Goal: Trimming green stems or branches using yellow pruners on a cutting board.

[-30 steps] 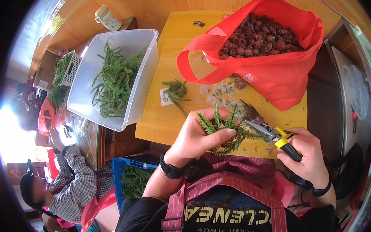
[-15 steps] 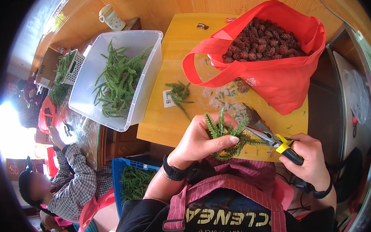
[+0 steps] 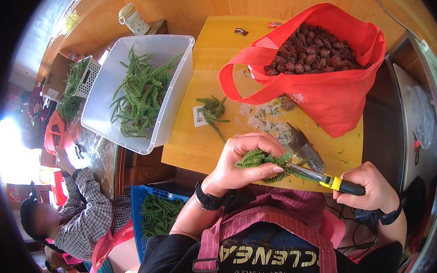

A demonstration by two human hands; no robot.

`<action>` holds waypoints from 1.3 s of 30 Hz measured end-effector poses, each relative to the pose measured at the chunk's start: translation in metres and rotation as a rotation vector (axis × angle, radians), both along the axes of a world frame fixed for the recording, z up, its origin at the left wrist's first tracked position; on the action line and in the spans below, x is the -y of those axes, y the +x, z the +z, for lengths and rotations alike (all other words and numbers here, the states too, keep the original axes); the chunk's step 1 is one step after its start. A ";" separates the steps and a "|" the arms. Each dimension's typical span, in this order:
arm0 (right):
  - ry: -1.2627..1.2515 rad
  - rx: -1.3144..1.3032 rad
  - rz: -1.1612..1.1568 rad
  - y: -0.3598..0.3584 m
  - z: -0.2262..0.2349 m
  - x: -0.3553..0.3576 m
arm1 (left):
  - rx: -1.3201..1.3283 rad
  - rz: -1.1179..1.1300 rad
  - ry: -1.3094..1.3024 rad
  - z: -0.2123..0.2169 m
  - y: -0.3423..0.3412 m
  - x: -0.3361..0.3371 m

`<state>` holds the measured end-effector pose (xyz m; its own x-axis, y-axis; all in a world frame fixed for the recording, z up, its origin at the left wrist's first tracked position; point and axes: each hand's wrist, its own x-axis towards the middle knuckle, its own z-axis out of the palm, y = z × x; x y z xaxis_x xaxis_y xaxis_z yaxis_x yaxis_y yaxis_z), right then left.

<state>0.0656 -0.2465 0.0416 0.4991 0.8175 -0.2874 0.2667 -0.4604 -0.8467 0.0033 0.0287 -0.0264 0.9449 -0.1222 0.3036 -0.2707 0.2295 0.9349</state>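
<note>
My left hand [image 3: 237,159] is closed round a green pine sprig [image 3: 257,159], thumb pressed across it. In my right hand [image 3: 374,189] is a pair of long-nose pliers [image 3: 331,181] with yellow and black handles. The pliers' jaws reach the sprig beside my left thumb; what lies between them is hidden by the needles. Just beyond my hands, a dark brown clear-wrapped bundle [image 3: 306,151] lies on the yellow table [image 3: 198,152]. Further left on it is a second sprig [image 3: 214,111], partly over a small white card [image 3: 199,116].
A clear plastic bin [image 3: 173,102] of pine sprigs stands at the left. The red bag [image 3: 324,102] at the back right is full of brown pine cones [image 3: 312,50]. More greenery fills a blue crate [image 3: 136,206] at lower left. A person in a checked shirt [image 3: 87,228] sits beyond it.
The sprig has been turned over in my left hand, with its tips lying lower. My right hand has shifted slightly right, and the pliers now lie more level, their handles closer together.
</note>
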 end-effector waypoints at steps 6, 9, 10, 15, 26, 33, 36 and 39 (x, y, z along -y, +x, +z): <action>-0.005 -0.213 0.183 0.007 -0.003 -0.001 | 0.223 -0.070 0.012 0.000 0.008 -0.004; -0.028 -0.390 0.211 0.009 -0.003 0.000 | 0.273 -0.087 0.031 0.003 0.009 -0.003; 0.013 -0.483 0.212 0.009 -0.005 0.000 | 0.286 -0.102 0.032 0.004 0.009 -0.003; -0.002 -0.882 0.243 0.015 -0.012 -0.002 | 0.294 -0.129 -0.004 0.009 0.005 0.002; 0.385 -1.325 0.298 -0.006 -0.022 0.007 | 0.057 -0.155 -0.073 0.011 -0.003 0.001; 0.445 -1.437 0.337 -0.010 -0.034 0.011 | 0.044 -0.140 -0.048 0.017 -0.005 0.002; 0.454 -1.410 0.327 -0.011 -0.032 0.008 | 0.080 -0.141 -0.045 0.015 -0.006 0.001; 0.424 -1.325 0.330 -0.011 -0.026 0.002 | 0.038 -0.116 -0.096 0.016 -0.008 0.002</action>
<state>0.0550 -0.2483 0.0159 -0.1663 0.9818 -0.0920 -0.7725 -0.1877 -0.6067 -0.0046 0.0267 -0.0107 0.9136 -0.1989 0.3546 -0.2720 0.3490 0.8968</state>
